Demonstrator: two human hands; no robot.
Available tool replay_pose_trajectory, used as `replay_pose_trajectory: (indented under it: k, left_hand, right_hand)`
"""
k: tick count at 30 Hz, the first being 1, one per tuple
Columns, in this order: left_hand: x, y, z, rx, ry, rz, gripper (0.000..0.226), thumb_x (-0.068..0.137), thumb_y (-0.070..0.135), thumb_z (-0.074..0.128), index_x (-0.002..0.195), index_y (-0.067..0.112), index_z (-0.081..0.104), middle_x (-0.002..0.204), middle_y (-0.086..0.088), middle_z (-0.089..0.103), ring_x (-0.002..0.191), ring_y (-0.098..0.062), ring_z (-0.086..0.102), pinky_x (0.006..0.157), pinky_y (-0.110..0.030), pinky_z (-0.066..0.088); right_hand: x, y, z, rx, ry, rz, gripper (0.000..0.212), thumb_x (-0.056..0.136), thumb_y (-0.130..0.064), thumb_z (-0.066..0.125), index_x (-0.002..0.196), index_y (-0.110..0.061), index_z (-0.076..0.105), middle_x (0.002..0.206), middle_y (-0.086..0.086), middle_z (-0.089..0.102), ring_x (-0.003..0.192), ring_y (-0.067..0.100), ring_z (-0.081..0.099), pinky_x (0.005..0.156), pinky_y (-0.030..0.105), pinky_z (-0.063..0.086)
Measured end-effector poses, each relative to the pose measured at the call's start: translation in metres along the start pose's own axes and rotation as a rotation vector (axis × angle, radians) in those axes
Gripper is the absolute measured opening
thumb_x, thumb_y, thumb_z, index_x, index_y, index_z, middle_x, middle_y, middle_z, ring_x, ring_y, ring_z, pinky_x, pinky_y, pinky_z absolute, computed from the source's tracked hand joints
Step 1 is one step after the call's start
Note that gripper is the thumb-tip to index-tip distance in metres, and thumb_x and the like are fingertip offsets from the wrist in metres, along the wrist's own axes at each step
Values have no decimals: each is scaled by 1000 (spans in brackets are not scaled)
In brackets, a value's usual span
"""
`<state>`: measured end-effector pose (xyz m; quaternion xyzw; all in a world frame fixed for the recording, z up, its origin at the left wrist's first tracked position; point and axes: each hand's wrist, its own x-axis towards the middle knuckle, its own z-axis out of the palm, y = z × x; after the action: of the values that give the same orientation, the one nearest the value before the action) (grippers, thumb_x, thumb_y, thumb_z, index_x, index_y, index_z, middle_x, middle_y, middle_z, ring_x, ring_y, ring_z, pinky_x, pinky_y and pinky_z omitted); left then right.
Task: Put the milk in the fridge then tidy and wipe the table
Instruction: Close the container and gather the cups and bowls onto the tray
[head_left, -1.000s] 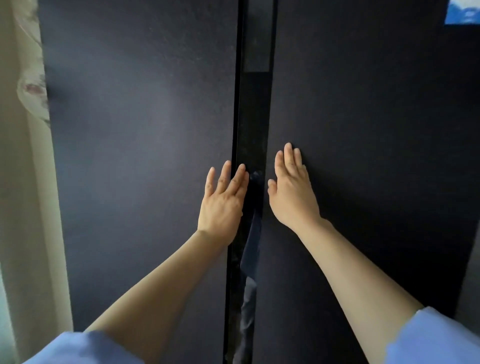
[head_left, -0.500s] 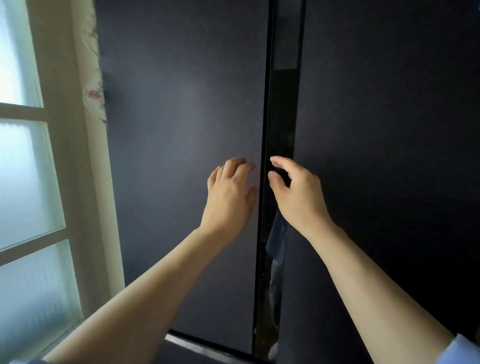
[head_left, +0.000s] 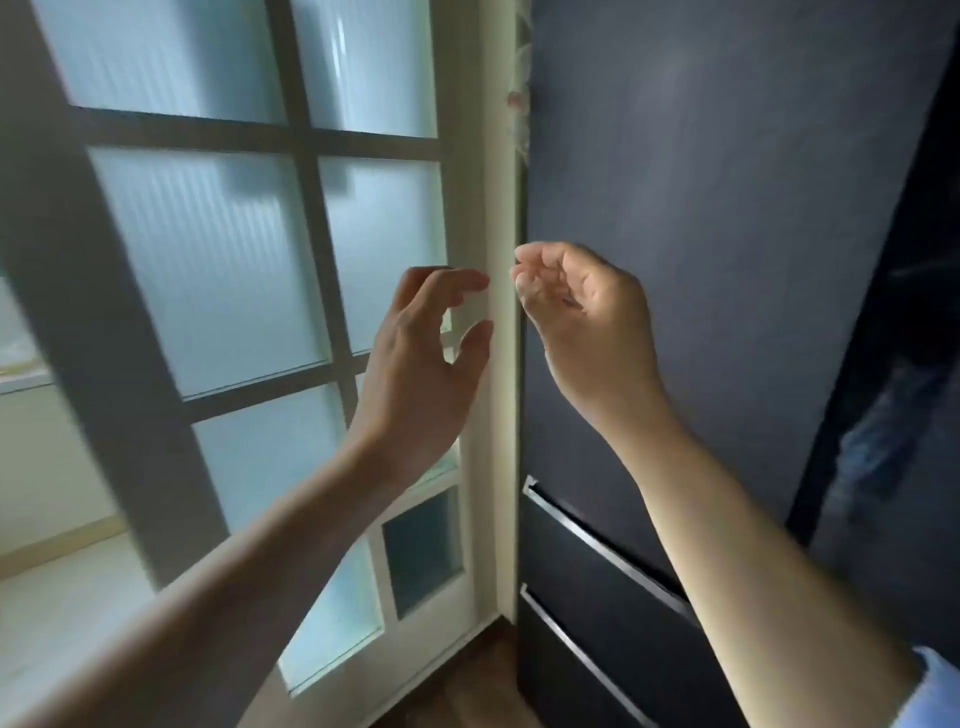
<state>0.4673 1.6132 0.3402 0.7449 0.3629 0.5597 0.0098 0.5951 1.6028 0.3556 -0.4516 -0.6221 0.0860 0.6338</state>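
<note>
Dark matte fridge (head_left: 727, 260) at right, front closed as far as seen. Milk not in view, judged inside. 2 hands raised: left hand (head_left: 426, 364) loosely spread, right hand (head_left: 587, 312) loosely curled, both holding nothing. Frosted-glass door (head_left: 234, 270) beside. Table unseen; best to turn toward it smoothly, arms lowered.

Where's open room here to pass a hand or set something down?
Setting down: only the wood floor strip between glass door and fridge drawers. Passing: bare fridge door above the right hand. Tight: the slim gap between right and left hand.
</note>
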Motion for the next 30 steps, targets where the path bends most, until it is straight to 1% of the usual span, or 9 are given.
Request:
replay_pose_trajectory:
  k: [2,7,9,11,16,19,22,27,30]
  left_hand:
    - [-15,-11,-32,137,77,-64,27,88,10,62,114,15,61,111,11,51,94,4,51,83,7,32]
    - [-64,0,-109,423,327,-230,25,85,18,58,111,18,62,109,10,57,95,8,55,84,4,37]
    - [-90,21,-135,500,422,-292,24,86,17,56,109,24,60,109,9,60,96,6,58,85,0,40]
    - [-120,49,-161,591,528,-354,23,88,14,55,106,27,59,110,8,63,97,3,60,87,-6,45]
    - [-194,135,-215,767,751,-485,24,86,13,53,100,32,58,107,6,64,97,-2,62,88,-16,49]
    - [-244,197,-231,924,891,-566,24,88,14,53,97,35,57,101,6,65,92,-1,63,83,-10,45]
    - [-301,265,-235,1100,1061,-618,20,88,14,56,95,33,60,97,9,66,89,-2,63,81,-10,44]
    - [-359,354,-232,1244,1259,-671,16,87,13,57,96,26,62,93,9,67,87,-6,64,81,-15,48]
    - [-394,415,-229,1413,1313,-728,15,88,15,56,97,23,63,94,6,67,88,-5,64,79,-16,48]
  right_hand:
    - [-4,-12,34,107,-113,-23,25,95,-21,54,117,-15,64,109,-6,69,97,3,63,88,11,48]
    - [-34,-51,89,415,-448,-85,21,95,-23,55,113,-22,66,110,-12,68,85,-15,57,72,-10,37]
    - [-52,-70,99,530,-558,-133,22,93,-20,57,112,-19,67,108,-10,69,87,-12,62,78,-4,43]
    - [-75,-95,108,700,-689,-152,22,92,-17,59,111,-15,68,109,-3,72,96,2,67,89,14,52]
    - [-154,-169,116,1084,-1024,-137,16,87,-12,64,98,-21,70,97,-1,73,93,17,70,90,39,55]
    - [-214,-211,109,1254,-1263,-106,16,80,-17,66,87,-31,69,89,0,73,87,18,69,84,39,54]
    - [-286,-251,86,1417,-1536,-81,15,77,-18,64,83,-30,69,84,-1,71,81,15,64,77,33,50]
    - [-373,-305,33,1565,-1816,-106,13,80,-18,63,86,-27,70,82,-4,70,76,12,60,75,28,48]
    - [-419,-339,-8,1607,-1979,-109,17,87,-8,64,86,-24,69,77,-5,69,72,12,59,72,26,48]
